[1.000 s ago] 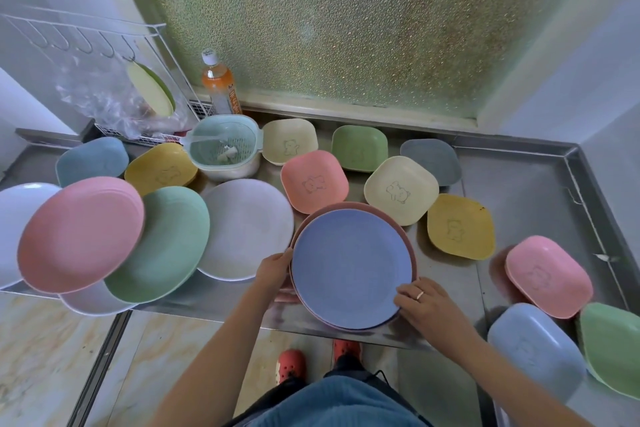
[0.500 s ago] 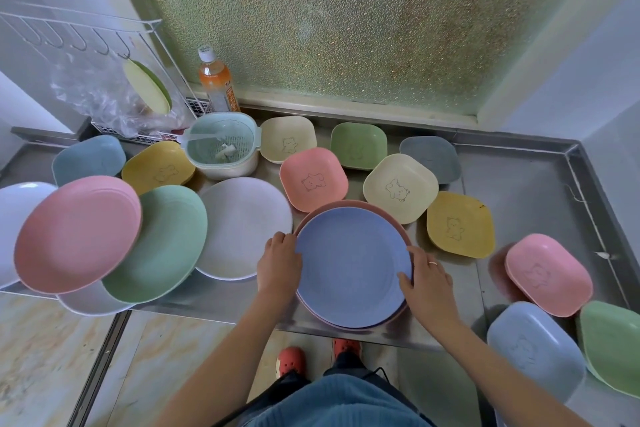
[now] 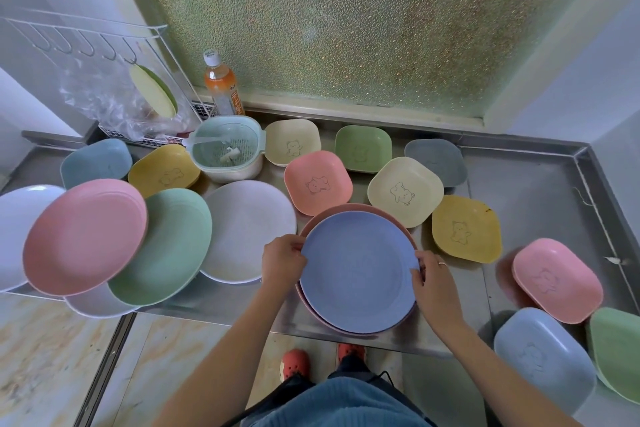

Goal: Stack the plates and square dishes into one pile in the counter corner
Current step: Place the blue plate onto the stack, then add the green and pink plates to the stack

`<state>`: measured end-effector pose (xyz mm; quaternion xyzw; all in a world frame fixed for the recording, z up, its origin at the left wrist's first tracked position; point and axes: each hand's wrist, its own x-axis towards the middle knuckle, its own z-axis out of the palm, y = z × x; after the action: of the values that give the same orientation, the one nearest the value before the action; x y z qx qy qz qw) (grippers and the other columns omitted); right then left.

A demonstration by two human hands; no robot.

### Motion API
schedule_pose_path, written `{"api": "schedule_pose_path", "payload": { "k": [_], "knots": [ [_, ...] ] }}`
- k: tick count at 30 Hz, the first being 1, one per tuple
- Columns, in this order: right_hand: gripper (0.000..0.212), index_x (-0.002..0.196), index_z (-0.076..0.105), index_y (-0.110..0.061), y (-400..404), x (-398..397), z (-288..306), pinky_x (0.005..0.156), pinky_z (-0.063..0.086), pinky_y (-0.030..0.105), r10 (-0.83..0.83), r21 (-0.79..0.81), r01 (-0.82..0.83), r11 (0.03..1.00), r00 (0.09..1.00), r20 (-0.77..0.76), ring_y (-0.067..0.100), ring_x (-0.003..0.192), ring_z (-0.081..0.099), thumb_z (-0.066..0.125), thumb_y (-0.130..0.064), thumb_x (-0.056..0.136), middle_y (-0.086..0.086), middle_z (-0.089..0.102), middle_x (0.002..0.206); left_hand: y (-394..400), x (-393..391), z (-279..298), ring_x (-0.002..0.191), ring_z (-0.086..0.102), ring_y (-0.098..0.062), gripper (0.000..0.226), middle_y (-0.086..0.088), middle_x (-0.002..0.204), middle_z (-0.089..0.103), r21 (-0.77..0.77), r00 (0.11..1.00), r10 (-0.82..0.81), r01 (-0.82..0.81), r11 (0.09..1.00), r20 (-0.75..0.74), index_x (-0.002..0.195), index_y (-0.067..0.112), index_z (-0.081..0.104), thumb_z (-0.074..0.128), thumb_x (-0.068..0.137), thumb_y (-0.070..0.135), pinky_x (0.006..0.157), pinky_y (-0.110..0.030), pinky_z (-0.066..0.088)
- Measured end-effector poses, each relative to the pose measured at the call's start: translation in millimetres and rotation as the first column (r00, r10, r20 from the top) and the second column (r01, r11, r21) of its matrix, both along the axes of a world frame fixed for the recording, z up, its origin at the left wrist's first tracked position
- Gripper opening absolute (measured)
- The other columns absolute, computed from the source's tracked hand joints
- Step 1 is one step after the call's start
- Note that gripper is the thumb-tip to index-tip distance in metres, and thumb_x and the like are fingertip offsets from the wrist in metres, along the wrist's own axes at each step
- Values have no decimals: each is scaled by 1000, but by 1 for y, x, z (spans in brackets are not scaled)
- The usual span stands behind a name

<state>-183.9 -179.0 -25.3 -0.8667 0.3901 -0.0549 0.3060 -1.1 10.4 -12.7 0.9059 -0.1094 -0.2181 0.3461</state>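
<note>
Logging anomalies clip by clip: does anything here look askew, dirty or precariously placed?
Yes. On the left, the pink round plate, green round plate and a pale plate beneath overlap at a tilt and overhang the steel counter edge. The yellow square dish has dark specks on its far rim.

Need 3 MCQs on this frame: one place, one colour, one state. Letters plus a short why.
1. Where does the orange-drink bottle stand?
A. at the window ledge, beside the wire rack
B. among the pink dishes on the right
C. on the floor

2. What colour is the round plate under the blue plate?
A. green
B. pink
C. yellow

3. How is the blue plate held?
A. left hand only
B. lying untouched
C. a grip on each side

Key: 1 A, it stands by the wire rack. 2 B, a pink plate rim shows around it. 3 C, left hand and right hand grip opposite edges.
</note>
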Motion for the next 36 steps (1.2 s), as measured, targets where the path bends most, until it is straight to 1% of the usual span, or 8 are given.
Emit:
{"api": "schedule_pose_path", "payload": {
  "k": [9, 13, 16, 19, 23, 26, 29, 36],
  "knots": [
    [53, 118, 54, -12, 13, 16, 0, 78, 45, 46, 15, -372, -76, 925, 986, -163, 37, 101, 50, 68, 5, 69, 16, 54, 111, 15, 4, 2, 87, 67, -18, 18, 0, 95, 74, -35, 991, 133, -133, 990, -19, 96, 16, 73, 62, 82, 17, 81, -26, 52],
    [52, 104, 59, -18, 35, 45, 7, 74, 47, 42, 435, -529, -409, 744, 897, -82, 29, 88, 57, 75, 3, 59, 7, 62, 98, 56, 15, 3, 85, 63, -22, 16, -3, 94, 70, -11, 945, 315, -315, 949, 88, 96, 16, 68, 55, 87, 16, 79, -30, 51],
    [50, 109, 56, -19, 66, 89, 19, 74, 45, 39, 628, -386, -601, 700, 775, -67, 27, 86, 62, 71, 0, 66, 3, 66, 98, 94, 25, 13, 81, 62, -30, 12, -6, 86, 68, 33, 908, 382, -393, 919, 169, 88, 14, 64, 52, 85, 16, 68, -32, 47],
    [47, 127, 48, -19, 105, 133, 31, 77, 43, 43, 779, -188, -774, 605, 624, -58, 31, 96, 59, 50, -3, 82, 7, 63, 105, 132, 41, 27, 79, 61, -34, 10, -9, 87, 66, 159, 901, 297, -359, 920, 318, 89, 13, 60, 53, 87, 19, 64, -33, 43],
    [65, 140, 29, -33, 158, 177, 32, 81, 40, 42, 878, -275, -868, 413, 460, -133, 32, 102, 54, 42, -1, 84, 9, 50, 128, 183, 72, 35, 86, 61, -37, 20, -14, 103, 63, 237, 877, 248, -366, 900, 412, 103, 9, 57, 53, 87, 21, 69, -41, 49],
    [73, 141, 32, -34, 190, 202, 31, 81, 41, 41, 882, -275, -886, 374, 431, -189, 34, 102, 53, 47, 5, 80, 11, 33, 147, 213, 98, 28, 102, 57, -34, 38, -12, 117, 54, 501, 948, 64, -220, 837, 311, 119, 10, 50, 56, 88, 30, 80, -42, 48],
    [33, 118, 54, -17, 218, 214, 28, 76, 42, 40, 886, -279, -900, 335, 401, -232, 35, 95, 54, 45, -7, 88, 13, 49, 128, 232, 114, 18, 110, 50, -29, 46, -11, 121, 51, 654, 970, -76, -96, 750, 230, 124, 12, 46, 58, 87, 36, 91, -40, 43],
    [13, 96, 63, -10, 239, 214, 16, 75, 48, 35, 850, -323, -849, 417, 491, -193, 27, 93, 57, 53, -14, 89, 9, 61, 101, 260, 133, -6, 107, 56, -32, 49, -8, 117, 61, 504, 892, -241, 18, 864, 382, 125, 13, 53, 52, 80, -5, 85, -43, 45]
  ]
}}
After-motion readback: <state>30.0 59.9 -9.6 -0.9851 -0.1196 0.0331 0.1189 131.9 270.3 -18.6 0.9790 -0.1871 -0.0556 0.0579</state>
